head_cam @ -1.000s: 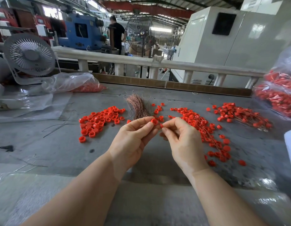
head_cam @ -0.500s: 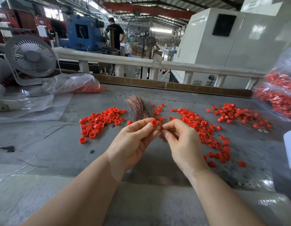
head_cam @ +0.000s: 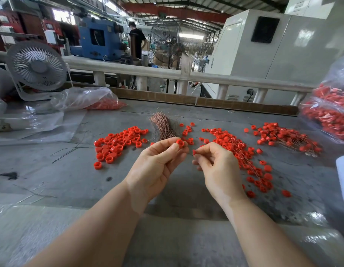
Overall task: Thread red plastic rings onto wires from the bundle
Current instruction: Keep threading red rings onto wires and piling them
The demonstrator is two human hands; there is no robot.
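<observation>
While both hands hover just above the grey desk (head_cam: 51, 180), the left hand (head_cam: 157, 166) pinches a red ring (head_cam: 180, 143) at its fingertips, and the right hand (head_cam: 217, 168) pinches a smaller red piece (head_cam: 194, 152), apart from the ring. Behind the left hand's grip lies the copper wire bundle (head_cam: 164, 125), with loose red rings (head_cam: 117, 143) to its left and threaded rings (head_cam: 242, 151) to its right.

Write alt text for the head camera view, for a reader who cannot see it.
Over a grey table, the left hand pinches a red ring while the right hand pinches a small red piece. Beyond them lie a copper wire bundle, a pile of loose rings to the left and rings already on wires to the right.
</observation>
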